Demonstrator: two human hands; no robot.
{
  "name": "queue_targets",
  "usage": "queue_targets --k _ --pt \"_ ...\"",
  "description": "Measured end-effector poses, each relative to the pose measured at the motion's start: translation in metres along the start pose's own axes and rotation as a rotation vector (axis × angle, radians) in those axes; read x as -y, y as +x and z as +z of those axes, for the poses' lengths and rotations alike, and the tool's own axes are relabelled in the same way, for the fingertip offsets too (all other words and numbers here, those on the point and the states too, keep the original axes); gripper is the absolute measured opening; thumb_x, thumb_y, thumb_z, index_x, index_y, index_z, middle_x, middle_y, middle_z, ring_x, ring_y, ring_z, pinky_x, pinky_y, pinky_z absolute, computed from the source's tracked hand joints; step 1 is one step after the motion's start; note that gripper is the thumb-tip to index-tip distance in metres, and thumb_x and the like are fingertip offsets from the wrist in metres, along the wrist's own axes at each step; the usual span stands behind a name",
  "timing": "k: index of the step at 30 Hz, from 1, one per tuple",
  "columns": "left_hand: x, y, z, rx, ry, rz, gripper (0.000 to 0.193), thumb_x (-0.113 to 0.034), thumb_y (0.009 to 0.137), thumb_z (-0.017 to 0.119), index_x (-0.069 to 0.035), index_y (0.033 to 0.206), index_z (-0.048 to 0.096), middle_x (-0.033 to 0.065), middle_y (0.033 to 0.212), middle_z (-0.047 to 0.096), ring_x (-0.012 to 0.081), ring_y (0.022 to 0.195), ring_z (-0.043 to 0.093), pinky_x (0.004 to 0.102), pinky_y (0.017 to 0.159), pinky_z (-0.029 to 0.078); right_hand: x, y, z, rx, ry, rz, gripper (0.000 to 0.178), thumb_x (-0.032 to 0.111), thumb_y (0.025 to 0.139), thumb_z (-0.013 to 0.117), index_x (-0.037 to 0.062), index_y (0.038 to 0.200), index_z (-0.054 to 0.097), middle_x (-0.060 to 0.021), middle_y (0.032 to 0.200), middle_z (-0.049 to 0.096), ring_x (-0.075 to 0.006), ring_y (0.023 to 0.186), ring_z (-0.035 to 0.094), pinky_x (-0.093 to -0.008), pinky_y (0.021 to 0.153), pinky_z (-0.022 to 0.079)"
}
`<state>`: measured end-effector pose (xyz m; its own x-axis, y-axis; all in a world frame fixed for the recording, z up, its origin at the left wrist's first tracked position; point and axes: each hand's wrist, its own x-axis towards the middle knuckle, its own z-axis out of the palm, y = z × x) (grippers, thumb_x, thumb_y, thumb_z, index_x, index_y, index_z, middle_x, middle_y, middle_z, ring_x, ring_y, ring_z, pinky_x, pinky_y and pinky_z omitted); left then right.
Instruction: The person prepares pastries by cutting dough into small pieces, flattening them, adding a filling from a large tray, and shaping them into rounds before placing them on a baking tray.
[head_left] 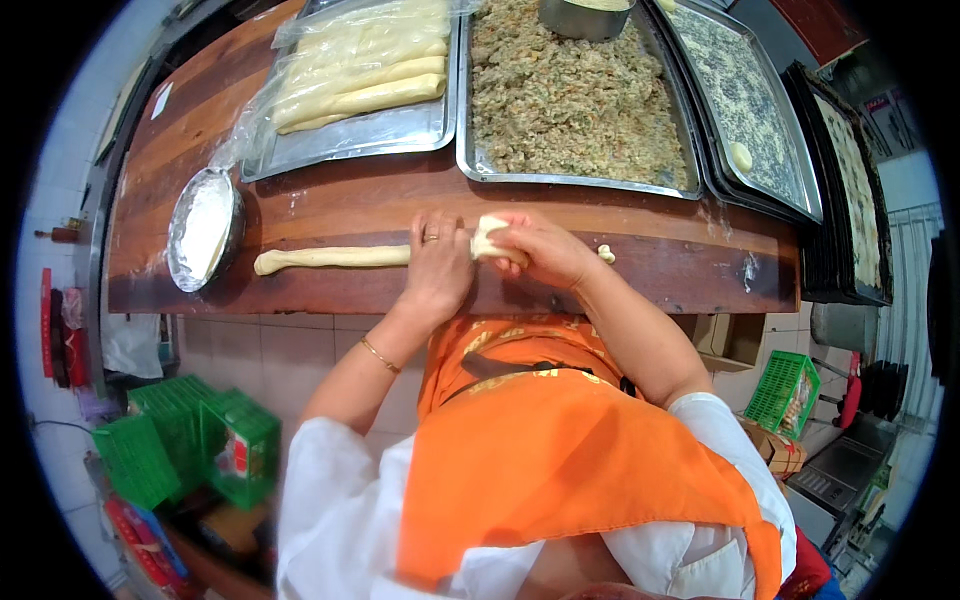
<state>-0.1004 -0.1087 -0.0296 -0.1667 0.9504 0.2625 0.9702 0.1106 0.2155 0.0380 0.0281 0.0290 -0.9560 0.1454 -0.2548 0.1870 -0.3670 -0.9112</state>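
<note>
A long rope of pale dough (335, 257) lies along the near edge of the wooden table (360, 205). My left hand (440, 262) is wrapped over the rope near its right end. With bent fingers, my right hand (540, 247) grips the end of the dough, which bulges up between the two hands. To the right of my right hand sits a tiny scrap of dough (606, 254). A metal bowl of white flour (205, 230) stands by the rope's left end.
Behind are a tray of dough ropes under plastic film (365, 85), a tray of minced filling (580, 110) with a round metal container (585, 18), and a floured tray (745, 100) holding one small dough piece. Dark stacked trays (850, 190) stand at right. Green crates (200, 440) sit lower left.
</note>
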Motion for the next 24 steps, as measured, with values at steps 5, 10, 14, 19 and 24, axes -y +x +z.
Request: queue_targets --k 5,10,14,19,24 --pt "-0.01 0.004 -0.049 0.141 0.003 -0.165 0.072 -0.01 0.074 0.066 0.008 0.139 0.041 0.0246 0.137 0.048 0.0417 0.136 0.039 0.0529 0.118 0.022 -0.003 -0.018 -0.026 -0.058 -0.227 0.043 0.024 0.018 0.097 0.057 0.0064 0.118 0.061 0.0004 0.096 0.062 -0.0073 0.083 0.056 -0.0238 0.072 0.044" --pt "-0.029 0.012 -0.046 0.09 -0.446 -0.233 0.066 -0.007 0.087 0.062 0.01 0.146 0.036 0.026 0.126 0.059 0.0398 0.12 0.057 0.0432 0.099 0.047 -0.025 -0.035 -0.031 -0.218 -0.851 -0.079 0.035 0.009 0.09 0.055 -0.0014 0.123 0.054 -0.0188 0.106 0.066 -0.032 0.096 0.064 -0.04 0.085 0.049" --pt "-0.05 0.018 -0.013 0.123 -1.14 -0.462 0.057 -0.015 0.096 0.064 0.008 0.143 0.043 0.0171 0.109 0.07 0.021 0.093 0.068 0.0313 0.078 0.054 -0.011 -0.05 -0.009 -0.316 -0.857 -0.192 0.033 0.005 0.089 0.052 -0.0022 0.121 0.053 -0.0282 0.109 0.065 -0.0468 0.105 0.061 -0.0495 0.091 0.048" --pt "-0.066 0.027 0.001 0.057 -1.238 -0.519 0.044 -0.014 0.094 0.068 0.006 0.131 0.056 0.0101 0.099 0.073 0.0121 0.082 0.067 0.0261 0.074 0.053 -0.011 -0.06 -0.01 -0.356 -0.906 -0.073 0.028 0.007 0.089 0.054 -0.0032 0.115 0.056 -0.0283 0.106 0.066 -0.0479 0.102 0.062 -0.0505 0.09 0.05" --pt "-0.06 0.028 0.005 0.055 -0.736 -0.334 0.02 -0.008 0.091 0.069 0.001 0.108 0.07 0.0077 0.093 0.069 0.0134 0.082 0.064 0.0269 0.074 0.052 0.008 -0.08 -0.017 -0.401 -1.253 0.185 0.024 0.018 0.089 0.065 0.0004 0.106 0.064 -0.0245 0.107 0.066 -0.0439 0.1 0.063 -0.049 0.085 0.052"
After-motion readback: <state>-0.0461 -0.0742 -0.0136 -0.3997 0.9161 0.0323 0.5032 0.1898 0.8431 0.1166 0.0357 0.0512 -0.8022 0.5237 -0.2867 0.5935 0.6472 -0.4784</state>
